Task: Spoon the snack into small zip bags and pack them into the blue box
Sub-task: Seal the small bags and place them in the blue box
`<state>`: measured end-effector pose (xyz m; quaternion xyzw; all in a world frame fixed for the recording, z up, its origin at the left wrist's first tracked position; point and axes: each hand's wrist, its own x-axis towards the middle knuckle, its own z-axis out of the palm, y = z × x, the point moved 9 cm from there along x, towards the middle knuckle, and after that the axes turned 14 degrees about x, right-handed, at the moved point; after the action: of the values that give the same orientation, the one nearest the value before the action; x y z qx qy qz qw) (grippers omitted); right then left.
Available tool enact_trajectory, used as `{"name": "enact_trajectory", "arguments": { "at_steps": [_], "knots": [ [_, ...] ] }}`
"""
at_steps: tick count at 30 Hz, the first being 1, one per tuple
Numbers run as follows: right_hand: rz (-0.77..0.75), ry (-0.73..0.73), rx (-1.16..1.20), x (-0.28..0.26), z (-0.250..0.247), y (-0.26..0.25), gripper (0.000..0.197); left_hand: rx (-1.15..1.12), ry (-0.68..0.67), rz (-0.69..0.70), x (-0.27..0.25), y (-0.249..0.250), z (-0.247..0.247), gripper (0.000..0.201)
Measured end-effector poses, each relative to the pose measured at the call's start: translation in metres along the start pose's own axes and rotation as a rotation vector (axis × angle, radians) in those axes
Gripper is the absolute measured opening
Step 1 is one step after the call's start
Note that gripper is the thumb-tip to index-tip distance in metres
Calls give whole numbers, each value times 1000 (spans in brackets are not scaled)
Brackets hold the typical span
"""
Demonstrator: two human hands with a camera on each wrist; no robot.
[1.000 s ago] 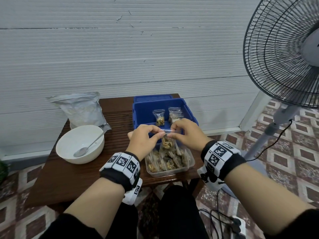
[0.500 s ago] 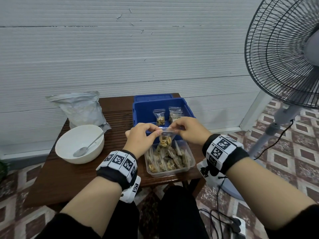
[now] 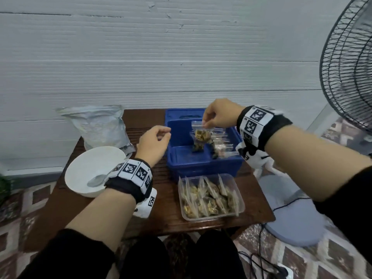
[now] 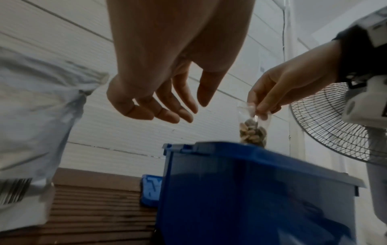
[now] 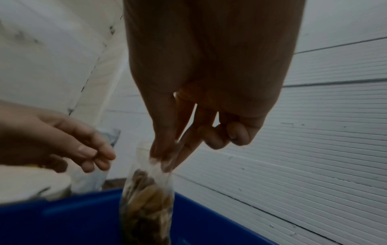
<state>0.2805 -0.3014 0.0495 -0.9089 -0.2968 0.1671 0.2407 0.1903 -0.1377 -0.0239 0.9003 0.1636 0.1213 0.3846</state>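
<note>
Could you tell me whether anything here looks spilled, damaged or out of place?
Nothing stands out. The right hand pinches a filled zip bag by its top over the blue box; no snack lies loose on the table.

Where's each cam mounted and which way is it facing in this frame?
Head: on the head, looking forward and down at the dark wooden table; both forearms show.
Left wrist: under the left hand, looking up along the empty fingers.
Right wrist: under the right hand, looking along the fingers that pinch the small clear zip bag of snack.
All three share that bag and the blue plastic box.
</note>
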Motion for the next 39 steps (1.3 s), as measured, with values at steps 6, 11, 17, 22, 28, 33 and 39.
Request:
{"name": "enact_trajectory", "arguments": {
  "at_steps": [6,11,17,22,28,33,39],
  "knots": [
    [130,-250,-294,65,45,28,8,52,-47,-31,27,-26,21,17],
    [180,-392,-486,104,79,49,8,58,-41,-2,42,-32,32,19],
    [237,-395,-718,154,90,100,26,53,-21,15,48,-36,34,12],
    [181,-343,-811,136,77,77,23,28,-9,3,47,-37,35,13],
    [141,-272,-688,119,66,56,18,24,-14,-6,41,-35,33,14],
    [108,-221,-367,92,48,33,18,74,-23,4,28,-27,29,17],
    [47,-155,-42,24,36,10,14,176,-19,37,-7,-4,24,17]
  ]
}}
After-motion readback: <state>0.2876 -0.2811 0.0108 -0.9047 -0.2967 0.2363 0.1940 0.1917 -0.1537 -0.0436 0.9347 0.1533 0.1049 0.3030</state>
